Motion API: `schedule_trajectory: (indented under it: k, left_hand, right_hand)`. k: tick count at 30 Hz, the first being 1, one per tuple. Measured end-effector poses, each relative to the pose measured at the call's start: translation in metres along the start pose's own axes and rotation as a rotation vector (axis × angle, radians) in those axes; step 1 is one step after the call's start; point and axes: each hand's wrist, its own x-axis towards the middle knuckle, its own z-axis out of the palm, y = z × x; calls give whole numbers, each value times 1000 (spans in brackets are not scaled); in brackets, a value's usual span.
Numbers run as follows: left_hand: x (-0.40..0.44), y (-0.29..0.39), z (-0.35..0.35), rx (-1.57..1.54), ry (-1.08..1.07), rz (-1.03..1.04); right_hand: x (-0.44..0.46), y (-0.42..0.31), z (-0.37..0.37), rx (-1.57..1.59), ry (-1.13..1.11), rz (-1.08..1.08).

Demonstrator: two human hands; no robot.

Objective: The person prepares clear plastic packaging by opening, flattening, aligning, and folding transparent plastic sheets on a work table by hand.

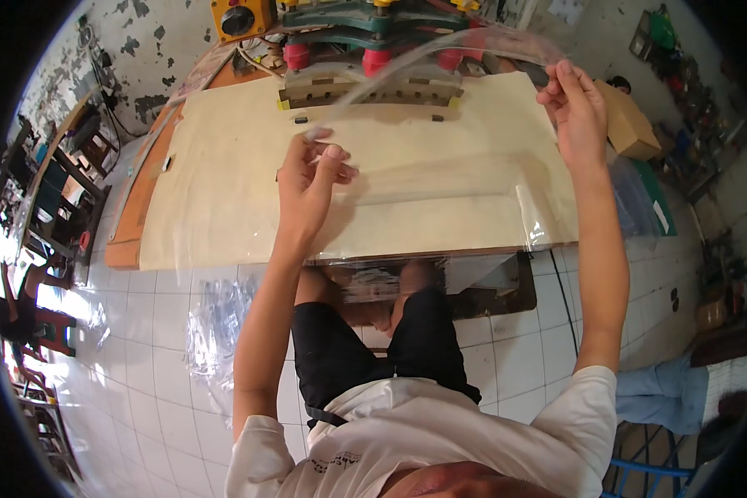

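Cream sheet (216,158) covers table, left to right of centre. Left hand (314,170) centre-left, fingers curled, can't tell if gripping. Clear plastic film (515,43) arcs across upper centre. Right hand (577,109) upper right, fingertips pinched on film's end.

I am viewing: machine (373,37), standing top centre, behind clear sheet (473,212), lying on worktable (224,166); box (632,124), resting upper right; plastic heap (217,340), lying lower left.
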Motion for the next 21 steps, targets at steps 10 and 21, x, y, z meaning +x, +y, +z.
schedule_trajectory:
  k: [10, 21]
  left_hand:
    - [28, 84, 3, 68, 151, 310]
    - [32, 95, 0, 25, 105, 252]
  right_hand:
    - [-31, -14, 30, 10, 51, -51]
    - [-30, -46, 41, -62, -165, -15]
